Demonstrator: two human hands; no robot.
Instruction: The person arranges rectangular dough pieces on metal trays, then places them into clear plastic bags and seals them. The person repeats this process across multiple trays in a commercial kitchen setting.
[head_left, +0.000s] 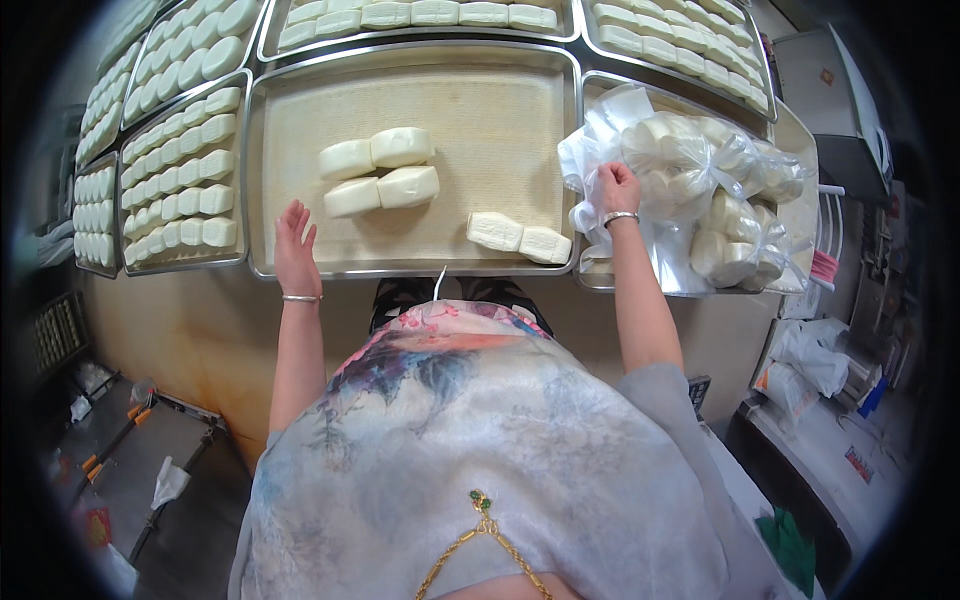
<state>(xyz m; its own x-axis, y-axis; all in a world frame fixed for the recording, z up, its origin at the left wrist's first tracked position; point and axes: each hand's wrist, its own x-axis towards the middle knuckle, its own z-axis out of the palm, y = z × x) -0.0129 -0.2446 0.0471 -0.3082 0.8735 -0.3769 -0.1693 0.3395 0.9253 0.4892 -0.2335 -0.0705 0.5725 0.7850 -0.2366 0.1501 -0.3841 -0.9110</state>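
My left hand (296, 251) is held with fingers apart and nothing in it, over the left front part of a metal tray (420, 90) lined with cloth or matting. In that tray several white steamed-bun-like dough blocks (405, 187) lie in two short rows near the middle, and a joined pair (517, 237) lies at the front right. At the right tray, my right hand (619, 186) has its fingers closed on a clear plastic bag (596, 180) in a heap of thin bags. Beside it, tied clear bags (675, 157) hold more white blocks.
Trays filled with rows of white blocks stand at the left (180, 169), along the back (420, 16) and at the back right (682, 45). A pink-banded white rack (825, 240) is beyond the right tray. Low at the left stands a dark metal table (142, 465).
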